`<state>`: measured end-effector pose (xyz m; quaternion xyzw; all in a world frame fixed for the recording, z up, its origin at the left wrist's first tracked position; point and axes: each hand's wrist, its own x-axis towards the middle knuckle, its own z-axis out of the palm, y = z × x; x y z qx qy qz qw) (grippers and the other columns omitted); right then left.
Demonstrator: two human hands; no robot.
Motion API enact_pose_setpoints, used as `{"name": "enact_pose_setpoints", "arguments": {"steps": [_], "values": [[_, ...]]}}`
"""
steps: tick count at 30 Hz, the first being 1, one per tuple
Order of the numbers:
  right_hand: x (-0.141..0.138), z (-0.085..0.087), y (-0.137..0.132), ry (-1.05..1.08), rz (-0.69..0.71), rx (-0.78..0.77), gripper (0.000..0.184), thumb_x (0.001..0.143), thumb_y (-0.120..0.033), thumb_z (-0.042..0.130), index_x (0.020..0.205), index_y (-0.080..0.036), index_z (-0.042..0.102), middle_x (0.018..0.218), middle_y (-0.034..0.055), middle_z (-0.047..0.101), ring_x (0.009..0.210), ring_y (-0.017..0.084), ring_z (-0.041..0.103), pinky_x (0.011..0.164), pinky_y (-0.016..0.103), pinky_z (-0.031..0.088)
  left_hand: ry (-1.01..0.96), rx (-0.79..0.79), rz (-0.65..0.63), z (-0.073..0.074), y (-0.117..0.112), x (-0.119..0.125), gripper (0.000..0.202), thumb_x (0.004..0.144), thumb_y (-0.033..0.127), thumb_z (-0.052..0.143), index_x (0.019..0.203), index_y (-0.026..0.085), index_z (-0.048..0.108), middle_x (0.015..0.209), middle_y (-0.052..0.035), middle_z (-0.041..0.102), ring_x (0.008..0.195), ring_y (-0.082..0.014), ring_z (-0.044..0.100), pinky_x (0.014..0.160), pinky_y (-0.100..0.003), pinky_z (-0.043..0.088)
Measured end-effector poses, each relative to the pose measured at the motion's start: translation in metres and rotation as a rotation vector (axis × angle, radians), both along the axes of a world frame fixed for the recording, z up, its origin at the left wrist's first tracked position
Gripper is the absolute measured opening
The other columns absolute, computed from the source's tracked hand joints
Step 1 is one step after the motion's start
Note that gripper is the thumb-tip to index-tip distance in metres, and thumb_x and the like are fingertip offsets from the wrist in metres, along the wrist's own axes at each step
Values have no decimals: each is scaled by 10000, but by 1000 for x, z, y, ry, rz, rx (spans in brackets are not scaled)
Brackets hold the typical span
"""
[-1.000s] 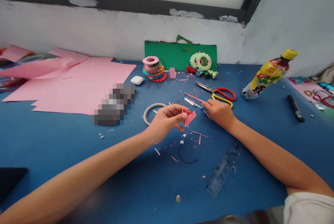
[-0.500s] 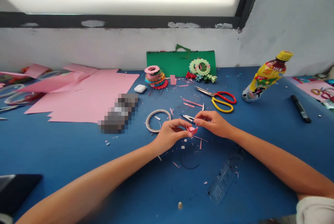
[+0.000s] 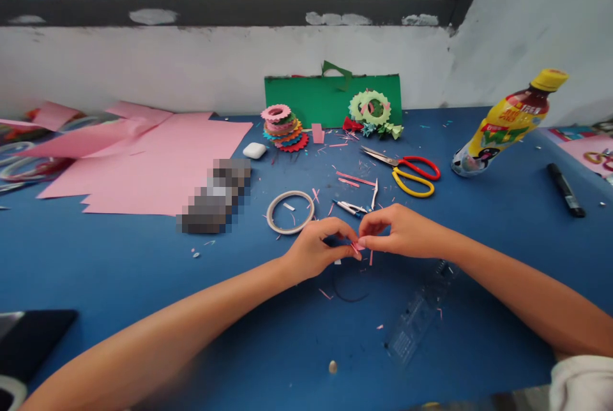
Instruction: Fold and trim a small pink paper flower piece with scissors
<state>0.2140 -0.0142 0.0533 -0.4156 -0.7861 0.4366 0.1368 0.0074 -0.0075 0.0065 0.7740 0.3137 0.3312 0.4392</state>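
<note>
Both sets of fingers (image 3: pixel 378 216) pinch the scrap (image 3: pixel 357 246) over the bench (image 3: pixel 287 334), left hand (image 3: pixel 316 251) on its left edge, right hand (image 3: pixel 402 235) on its right.

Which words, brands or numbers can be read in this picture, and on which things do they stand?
None can be read.
Bottle: label print too blurred.
Clear ruler: scale marks too small.
Black marker: no print shows.
Pink paper piece, pinched by left hand and right hand: blank.
</note>
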Motion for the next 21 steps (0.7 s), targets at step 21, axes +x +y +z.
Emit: {"name": "enact_pose_setpoints", "arguments": {"steps": [21], "values": [[-4, -8, -4, -207, 3, 258, 144, 814, -320, 580, 803, -214, 677, 717, -23, 681, 638, 96, 572, 593, 211, 341, 62, -390, -167, -1, 14, -4, 175, 685, 218, 743, 822, 121, 697, 723, -43, 713, 671, -146, 673, 662, -238, 549]]}}
